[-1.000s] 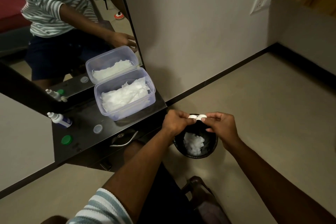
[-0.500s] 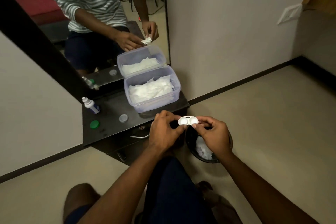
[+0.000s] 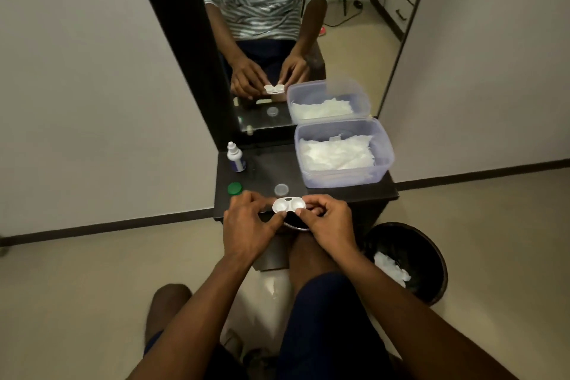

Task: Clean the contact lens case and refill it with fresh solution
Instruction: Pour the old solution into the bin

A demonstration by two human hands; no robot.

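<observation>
A white plastic contact lens case (image 3: 288, 204), formed of two shallow round wells joined by a narrow bridge, is held at the front edge of a dark, matte shelf (image 3: 262, 170). Its left end is pinched by the curled fingers of the left hand (image 3: 249, 227); its right end is pinched between thumb and forefinger of the right hand (image 3: 330, 222). Both wells are uncapped and are turned upward.

On the shelf, a small white solution bottle (image 3: 236, 157) with a tapered nozzle and blue label is seen standing upright at the back left. A ridged green round cap (image 3: 235, 188) and a translucent round cap (image 3: 281, 189) lie flat just behind the hands. A clear, rounded-rectangular plastic tub (image 3: 382, 160) of crumpled white tissues (image 3: 336, 153) is set on the right side, against a tall dark-framed mirror (image 3: 308, 25).

On the pale, smooth floor to the right, a round black bin (image 3: 431, 244) is shown, with crumpled white tissue inside.
</observation>
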